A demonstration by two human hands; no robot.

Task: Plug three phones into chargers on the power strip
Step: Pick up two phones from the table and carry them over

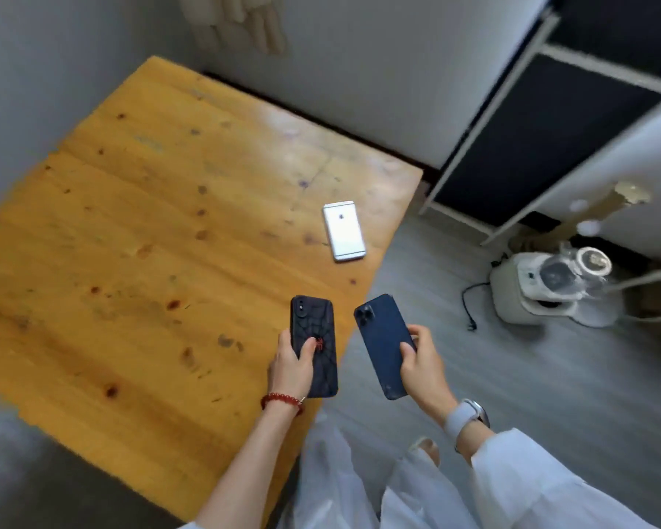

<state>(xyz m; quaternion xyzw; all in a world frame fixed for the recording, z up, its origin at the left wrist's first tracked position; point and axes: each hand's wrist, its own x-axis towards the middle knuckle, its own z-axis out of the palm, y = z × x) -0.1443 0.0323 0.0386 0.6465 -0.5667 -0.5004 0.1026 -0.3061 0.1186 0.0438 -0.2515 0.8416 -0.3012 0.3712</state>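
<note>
Silver Apple-logo phone [344,231] lies tabled; hands grip black phone [315,349] and blue phone [382,345].

Person at the table edge: clothing and wrist items.

Left hand [289,366]: bare forearm, no sleeve in view below the elbow; a bracelet of round red beads [281,400] circles the wrist, with one small pale metallic piece on its outer side. Right hand [424,362]: a watch with a pale grey band [459,416] and a dark, rounded case at its outer edge sits on the wrist; a loose white sleeve [519,475] begins just behind the watch; more white, slightly sheer fabric [332,479] hangs below both arms, lower garment or hem cannot be told apart.
</note>
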